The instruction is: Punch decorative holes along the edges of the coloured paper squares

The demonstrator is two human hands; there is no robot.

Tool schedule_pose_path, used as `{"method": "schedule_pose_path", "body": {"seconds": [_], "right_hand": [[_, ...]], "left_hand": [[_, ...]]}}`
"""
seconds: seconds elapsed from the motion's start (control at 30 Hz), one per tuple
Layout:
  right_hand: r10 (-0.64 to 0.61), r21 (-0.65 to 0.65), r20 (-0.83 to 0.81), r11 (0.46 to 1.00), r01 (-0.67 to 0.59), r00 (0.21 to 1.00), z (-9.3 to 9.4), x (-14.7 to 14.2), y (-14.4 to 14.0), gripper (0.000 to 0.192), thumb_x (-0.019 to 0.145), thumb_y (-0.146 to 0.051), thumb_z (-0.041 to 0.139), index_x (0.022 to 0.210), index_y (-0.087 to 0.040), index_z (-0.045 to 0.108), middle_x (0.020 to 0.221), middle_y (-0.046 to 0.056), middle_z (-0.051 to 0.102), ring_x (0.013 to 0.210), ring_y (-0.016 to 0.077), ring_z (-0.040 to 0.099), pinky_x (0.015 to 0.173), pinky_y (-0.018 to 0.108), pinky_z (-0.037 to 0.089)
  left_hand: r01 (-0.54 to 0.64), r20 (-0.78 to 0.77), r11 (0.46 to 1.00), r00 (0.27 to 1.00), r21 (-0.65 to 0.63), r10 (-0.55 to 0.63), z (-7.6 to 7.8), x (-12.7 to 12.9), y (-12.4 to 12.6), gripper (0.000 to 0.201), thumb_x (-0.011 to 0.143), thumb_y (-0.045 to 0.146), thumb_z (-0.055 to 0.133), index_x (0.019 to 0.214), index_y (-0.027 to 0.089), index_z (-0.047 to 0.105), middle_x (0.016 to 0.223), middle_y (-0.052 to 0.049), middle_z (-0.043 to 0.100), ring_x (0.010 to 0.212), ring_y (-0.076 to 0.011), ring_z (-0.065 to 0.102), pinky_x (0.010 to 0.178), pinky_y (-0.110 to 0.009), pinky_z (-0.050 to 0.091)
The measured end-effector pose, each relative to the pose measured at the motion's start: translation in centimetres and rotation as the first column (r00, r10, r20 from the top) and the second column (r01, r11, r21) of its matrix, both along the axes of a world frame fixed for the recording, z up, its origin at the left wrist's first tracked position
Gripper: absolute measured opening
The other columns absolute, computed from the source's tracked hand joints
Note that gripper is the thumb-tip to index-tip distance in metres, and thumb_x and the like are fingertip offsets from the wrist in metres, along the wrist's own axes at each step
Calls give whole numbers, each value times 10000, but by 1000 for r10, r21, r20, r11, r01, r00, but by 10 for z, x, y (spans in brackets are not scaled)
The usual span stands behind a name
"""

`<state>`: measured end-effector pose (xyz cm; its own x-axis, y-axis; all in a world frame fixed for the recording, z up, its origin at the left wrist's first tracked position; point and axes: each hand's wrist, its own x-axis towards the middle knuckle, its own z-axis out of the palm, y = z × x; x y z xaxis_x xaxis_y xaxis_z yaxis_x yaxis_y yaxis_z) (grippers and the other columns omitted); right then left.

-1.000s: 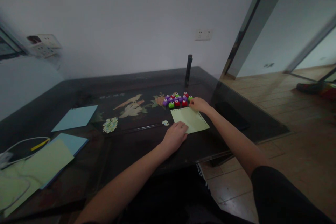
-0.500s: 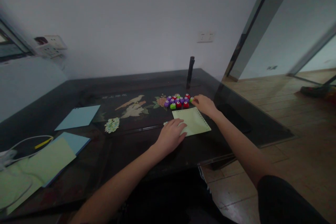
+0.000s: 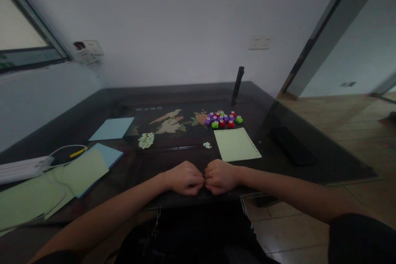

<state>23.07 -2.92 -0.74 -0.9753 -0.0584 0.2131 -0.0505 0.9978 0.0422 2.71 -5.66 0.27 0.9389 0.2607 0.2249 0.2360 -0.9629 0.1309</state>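
While fingers curl into fists, left hand [image 3: 185, 178] touches right hand [image 3: 220, 176] near green paper [image 3: 236, 144].

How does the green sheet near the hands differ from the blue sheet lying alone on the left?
The green sheet has a row of punched holes along its right edge; the blue sheet looks plain. The green sheet lies just below the coloured punches; the blue sheet lies alone. Both are flat on the dark table, and neither hand touches them.

1. A blue paper sheet [image 3: 111, 128] lies at the left of the dark table [image 3: 173, 90].
2. A white cable [image 3: 63, 150] loops near a yellow pen [image 3: 78, 152].
3. A black cylinder [image 3: 237, 86] stands upright at the back.
4. A wall socket [image 3: 260, 42] sits above.
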Motion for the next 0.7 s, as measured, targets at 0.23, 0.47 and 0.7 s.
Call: {"method": "schedule_pose_path", "body": {"seconds": [0.23, 0.47, 0.7], "right_hand": [[92, 16, -11, 996, -92, 996, -7, -9, 1, 292, 815, -283, 469, 560, -198, 585, 518, 10, 566, 503, 138, 504, 522, 288, 343], [80, -50, -8, 995, -81, 997, -7, -8, 0, 282, 799, -238, 461, 534, -200, 552, 526, 19, 584, 496, 133, 504, 532, 286, 346], [47, -85, -45, 995, -51, 998, -6, -2, -4, 316, 810, -204, 419, 511, -191, 523, 521, 24, 580, 480, 123, 487, 538, 279, 329]], "left_hand": [[53, -64, 997, 996, -52, -56, -5, 3, 1, 205, 806, 204, 441, 611, 216, 504, 625, -32, 638, 572, -138, 559, 574, -285, 403], [54, 1, 997, 999, -56, -54, -7, 5, 1, 207, 787, 204, 469, 581, 215, 491, 602, -23, 639, 557, -137, 564, 545, -284, 381], [40, 11, 997, 999, -60, -39, -8, 11, 2, 189, 756, 181, 498, 568, 204, 501, 576, -10, 627, 519, -123, 540, 519, -274, 362]]}}
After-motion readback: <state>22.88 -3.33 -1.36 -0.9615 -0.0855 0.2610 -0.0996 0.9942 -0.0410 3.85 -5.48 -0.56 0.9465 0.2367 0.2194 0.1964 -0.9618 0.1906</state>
